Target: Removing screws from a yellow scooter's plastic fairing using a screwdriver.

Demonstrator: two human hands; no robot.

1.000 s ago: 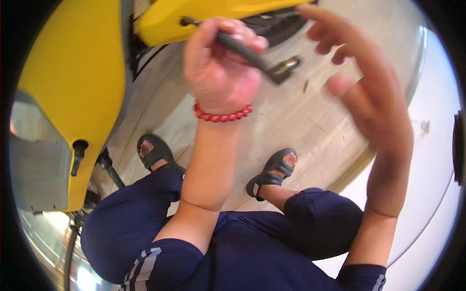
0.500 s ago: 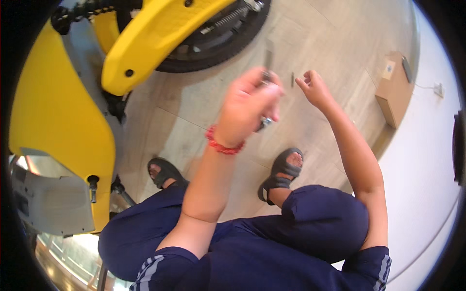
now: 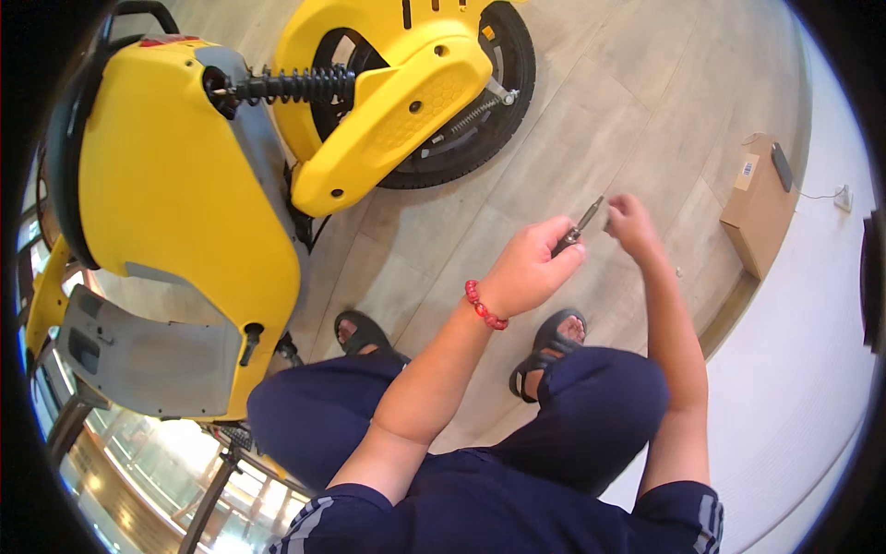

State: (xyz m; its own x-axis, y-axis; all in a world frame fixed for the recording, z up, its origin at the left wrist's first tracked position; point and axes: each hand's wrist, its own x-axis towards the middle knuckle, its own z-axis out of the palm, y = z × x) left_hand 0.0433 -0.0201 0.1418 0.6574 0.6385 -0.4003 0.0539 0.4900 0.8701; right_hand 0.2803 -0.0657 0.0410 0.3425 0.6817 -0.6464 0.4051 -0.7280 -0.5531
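My left hand [image 3: 531,270], with a red bead bracelet on the wrist, is closed around the dark handle of a screwdriver [image 3: 589,214]. Its metal shaft sticks out past the thumb and points up to the right. Close to that tip is my right hand [image 3: 633,227], fingers curled together and slightly blurred. Whether anything small is between them is hidden. Both hands are above the floor, in front of my knees.
On the left stands a yellow scooter [image 3: 185,175], with its rear wheel [image 3: 517,102] and black shock absorber [image 3: 295,85] showing. A cardboard box [image 3: 749,217] with a dark flat object [image 3: 782,167] on it sits by the white wall [image 3: 784,369]. Wood-look planks [image 3: 637,92] cover the floor.
The view has shifted, showing more of the scooter. My left hand has swung the screwdriver's shaft from upright toward the right, and my right hand is now beside its tip.
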